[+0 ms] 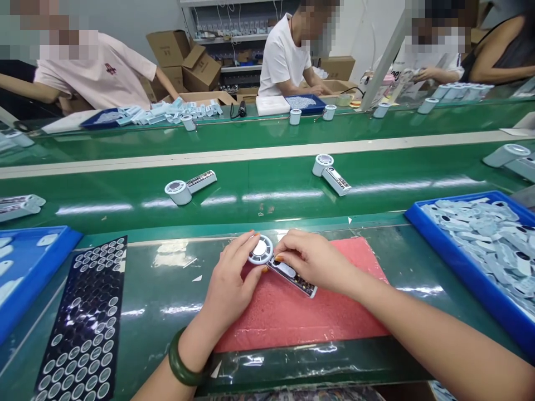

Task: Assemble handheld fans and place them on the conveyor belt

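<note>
A handheld fan (291, 274) with a light-blue body lies over a red mat (301, 320), its round head up and left, its handle slanting down to the right. Circuit parts and a white oval piece show in the open handle. My left hand (229, 278) grips the round head from the left, thumb below and fingers above. Bent over the upper handle, my right hand (307, 256) has its thumb and forefinger pinched together near the neck. Whatever is between those fingertips is hidden.
Blue trays of light-blue covers (487, 239) and pale pieces (45, 239) flank me. A black sheet of round stickers (83, 334) lies left. More fans (178, 192) (324, 164) sit on the green belt (251, 195). Several people work across it.
</note>
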`<state>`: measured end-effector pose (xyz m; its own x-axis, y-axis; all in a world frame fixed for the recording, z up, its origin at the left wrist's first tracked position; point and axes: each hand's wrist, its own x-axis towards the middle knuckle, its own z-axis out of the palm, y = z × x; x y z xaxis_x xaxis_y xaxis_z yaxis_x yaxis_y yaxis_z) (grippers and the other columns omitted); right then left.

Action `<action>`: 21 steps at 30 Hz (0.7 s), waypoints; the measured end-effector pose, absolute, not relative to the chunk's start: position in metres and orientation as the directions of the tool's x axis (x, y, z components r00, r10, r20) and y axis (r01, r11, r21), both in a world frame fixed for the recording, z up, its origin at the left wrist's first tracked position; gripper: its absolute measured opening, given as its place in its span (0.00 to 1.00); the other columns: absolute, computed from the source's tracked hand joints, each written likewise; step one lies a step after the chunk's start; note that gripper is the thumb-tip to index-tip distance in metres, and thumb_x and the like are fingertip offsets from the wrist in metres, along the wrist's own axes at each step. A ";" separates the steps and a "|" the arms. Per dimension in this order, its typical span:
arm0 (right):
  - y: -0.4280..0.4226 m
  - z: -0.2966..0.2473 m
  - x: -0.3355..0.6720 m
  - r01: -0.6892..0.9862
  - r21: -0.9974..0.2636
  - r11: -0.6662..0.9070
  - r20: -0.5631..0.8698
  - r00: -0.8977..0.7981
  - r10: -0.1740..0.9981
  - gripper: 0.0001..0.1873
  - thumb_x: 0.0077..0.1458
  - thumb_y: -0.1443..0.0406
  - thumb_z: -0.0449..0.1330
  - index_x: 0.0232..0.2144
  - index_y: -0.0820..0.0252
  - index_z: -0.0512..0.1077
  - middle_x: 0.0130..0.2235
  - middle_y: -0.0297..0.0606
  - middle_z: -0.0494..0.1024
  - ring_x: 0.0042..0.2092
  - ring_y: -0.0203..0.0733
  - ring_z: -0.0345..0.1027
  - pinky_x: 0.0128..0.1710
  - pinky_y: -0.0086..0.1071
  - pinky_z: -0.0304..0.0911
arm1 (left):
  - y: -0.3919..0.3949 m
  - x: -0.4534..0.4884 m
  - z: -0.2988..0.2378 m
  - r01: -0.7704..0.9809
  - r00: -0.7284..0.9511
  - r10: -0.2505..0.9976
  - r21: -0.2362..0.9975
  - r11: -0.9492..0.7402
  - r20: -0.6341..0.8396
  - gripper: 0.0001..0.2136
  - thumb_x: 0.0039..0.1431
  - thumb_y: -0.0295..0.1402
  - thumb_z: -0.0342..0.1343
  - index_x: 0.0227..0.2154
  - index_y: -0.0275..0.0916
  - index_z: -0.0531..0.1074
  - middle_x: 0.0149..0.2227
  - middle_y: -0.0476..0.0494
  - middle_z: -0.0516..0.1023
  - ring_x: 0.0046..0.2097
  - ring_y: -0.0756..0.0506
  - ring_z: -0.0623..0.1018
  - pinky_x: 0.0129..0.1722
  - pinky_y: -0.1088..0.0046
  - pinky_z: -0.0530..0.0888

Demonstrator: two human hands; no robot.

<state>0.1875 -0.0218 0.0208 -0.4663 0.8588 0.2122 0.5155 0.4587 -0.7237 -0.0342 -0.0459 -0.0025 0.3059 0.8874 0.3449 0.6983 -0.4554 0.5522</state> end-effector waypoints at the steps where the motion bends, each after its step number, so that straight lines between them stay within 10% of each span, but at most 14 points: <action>1: -0.021 0.020 0.187 0.511 -0.729 0.455 0.213 -0.463 0.861 0.11 0.61 0.78 0.65 0.36 0.57 0.75 0.36 0.27 0.74 0.39 0.35 0.68 0.38 0.27 0.60 | -0.046 -0.034 -0.003 0.696 0.306 0.888 0.555 -0.455 0.345 0.23 0.65 0.34 0.56 0.61 0.49 0.62 0.64 0.47 0.66 0.65 0.45 0.66 0.65 0.58 0.66; 14: -0.017 0.030 0.192 0.573 -0.643 0.508 0.156 -0.551 0.820 0.08 0.62 0.74 0.66 0.35 0.57 0.74 0.36 0.28 0.72 0.37 0.34 0.67 0.34 0.26 0.57 | -0.045 -0.033 -0.003 0.681 0.309 0.882 0.565 -0.467 0.357 0.22 0.65 0.34 0.56 0.61 0.49 0.63 0.63 0.45 0.67 0.64 0.43 0.67 0.64 0.55 0.67; 21: -0.025 0.034 0.185 0.729 -0.246 0.639 0.152 -0.622 0.768 0.07 0.62 0.72 0.65 0.37 0.54 0.75 0.33 0.31 0.70 0.32 0.39 0.64 0.30 0.31 0.50 | -0.045 -0.033 -0.003 0.681 0.314 0.878 0.559 -0.474 0.362 0.23 0.64 0.34 0.56 0.61 0.49 0.63 0.63 0.46 0.67 0.64 0.43 0.66 0.64 0.57 0.67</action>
<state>0.1846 -0.0250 0.0342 -0.6217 0.7684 0.1521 0.7292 0.6386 -0.2457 -0.0331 -0.0452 -0.0030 0.3136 0.8778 0.3620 0.6809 -0.4736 0.5587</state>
